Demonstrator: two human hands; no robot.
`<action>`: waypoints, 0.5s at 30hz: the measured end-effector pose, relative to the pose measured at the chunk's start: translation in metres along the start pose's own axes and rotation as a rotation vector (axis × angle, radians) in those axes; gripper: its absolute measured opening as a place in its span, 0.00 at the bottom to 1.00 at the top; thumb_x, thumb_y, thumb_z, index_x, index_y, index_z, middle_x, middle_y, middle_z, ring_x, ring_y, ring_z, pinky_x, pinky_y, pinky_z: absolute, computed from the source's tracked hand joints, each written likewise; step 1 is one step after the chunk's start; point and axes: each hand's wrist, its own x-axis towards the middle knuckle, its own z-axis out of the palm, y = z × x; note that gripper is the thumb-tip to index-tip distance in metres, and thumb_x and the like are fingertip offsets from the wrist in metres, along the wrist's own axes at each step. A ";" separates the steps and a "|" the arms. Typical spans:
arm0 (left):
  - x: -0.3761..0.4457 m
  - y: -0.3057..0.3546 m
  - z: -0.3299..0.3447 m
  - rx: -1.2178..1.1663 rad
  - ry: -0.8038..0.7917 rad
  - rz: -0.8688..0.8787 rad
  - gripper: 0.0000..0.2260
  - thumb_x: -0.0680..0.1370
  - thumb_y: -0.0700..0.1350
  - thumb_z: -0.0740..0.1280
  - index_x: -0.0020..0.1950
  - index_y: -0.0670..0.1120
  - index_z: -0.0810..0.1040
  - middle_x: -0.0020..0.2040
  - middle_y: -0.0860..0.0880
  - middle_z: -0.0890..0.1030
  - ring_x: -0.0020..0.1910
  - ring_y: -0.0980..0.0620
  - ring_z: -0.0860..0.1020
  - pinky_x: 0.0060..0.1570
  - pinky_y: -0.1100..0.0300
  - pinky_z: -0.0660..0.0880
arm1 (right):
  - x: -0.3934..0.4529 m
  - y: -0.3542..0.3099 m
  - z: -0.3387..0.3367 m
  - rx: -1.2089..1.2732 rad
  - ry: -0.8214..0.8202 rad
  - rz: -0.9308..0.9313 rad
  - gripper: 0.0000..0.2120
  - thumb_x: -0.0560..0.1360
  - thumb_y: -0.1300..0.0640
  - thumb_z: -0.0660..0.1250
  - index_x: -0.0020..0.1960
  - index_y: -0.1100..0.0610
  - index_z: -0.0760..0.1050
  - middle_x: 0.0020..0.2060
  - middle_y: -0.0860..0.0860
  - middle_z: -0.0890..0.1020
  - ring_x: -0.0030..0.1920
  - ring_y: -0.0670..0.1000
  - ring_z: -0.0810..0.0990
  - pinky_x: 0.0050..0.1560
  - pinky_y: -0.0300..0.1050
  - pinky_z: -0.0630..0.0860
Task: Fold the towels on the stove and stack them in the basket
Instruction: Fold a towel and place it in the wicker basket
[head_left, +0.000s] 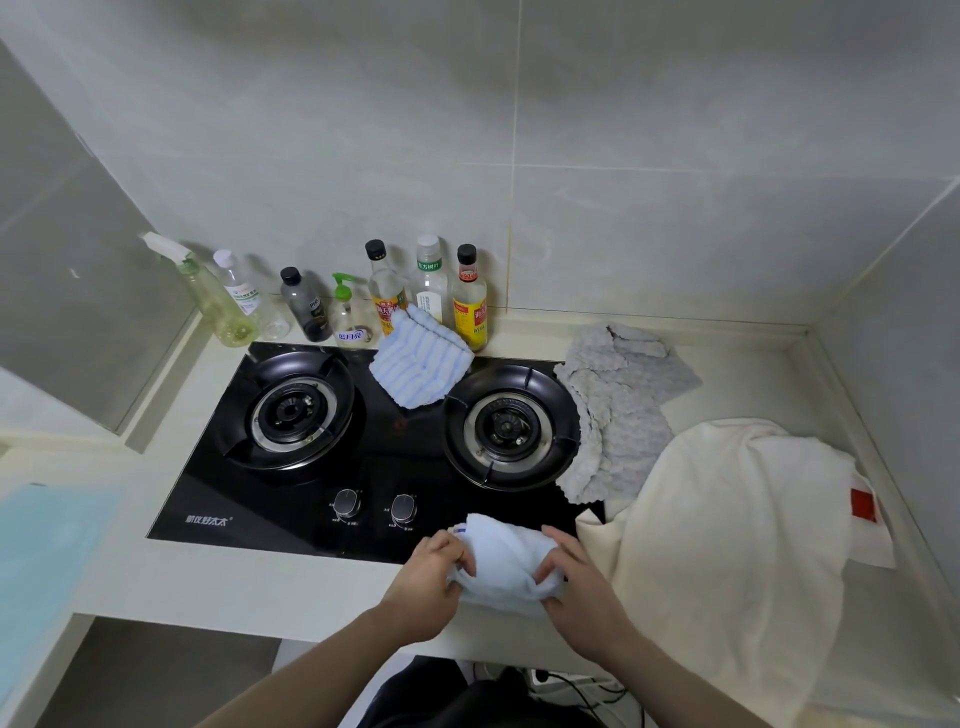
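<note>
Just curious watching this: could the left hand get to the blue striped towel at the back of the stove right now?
Probably not yet: the left hand grips the white towel. The path to the blue striped towel looks free.

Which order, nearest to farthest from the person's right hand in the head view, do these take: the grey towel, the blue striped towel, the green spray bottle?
Measured from the right hand, which grips the white towel:
1. Grey towel, beyond the hand, by the right burner.
2. Blue striped towel, at the back, between the burners.
3. Green spray bottle, far back left corner.
</note>
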 end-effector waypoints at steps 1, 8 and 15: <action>-0.001 -0.002 0.003 0.016 -0.007 -0.017 0.15 0.72 0.38 0.63 0.49 0.59 0.75 0.55 0.63 0.70 0.59 0.60 0.68 0.62 0.67 0.66 | -0.001 0.002 0.003 0.003 -0.009 0.010 0.09 0.71 0.58 0.69 0.44 0.45 0.74 0.74 0.35 0.61 0.74 0.30 0.58 0.68 0.26 0.58; 0.005 0.012 0.015 -0.390 0.128 -0.355 0.04 0.74 0.48 0.74 0.44 0.49 0.82 0.58 0.54 0.66 0.57 0.59 0.73 0.54 0.68 0.72 | -0.001 -0.006 0.012 0.100 0.082 0.249 0.05 0.77 0.55 0.70 0.43 0.49 0.82 0.64 0.31 0.68 0.69 0.40 0.62 0.68 0.41 0.60; 0.017 0.026 0.023 -0.509 0.162 -0.617 0.17 0.70 0.57 0.78 0.36 0.49 0.73 0.36 0.54 0.76 0.31 0.55 0.73 0.31 0.65 0.69 | -0.002 -0.020 0.025 0.305 0.285 0.481 0.13 0.70 0.55 0.77 0.42 0.52 0.73 0.43 0.47 0.75 0.40 0.46 0.75 0.42 0.41 0.71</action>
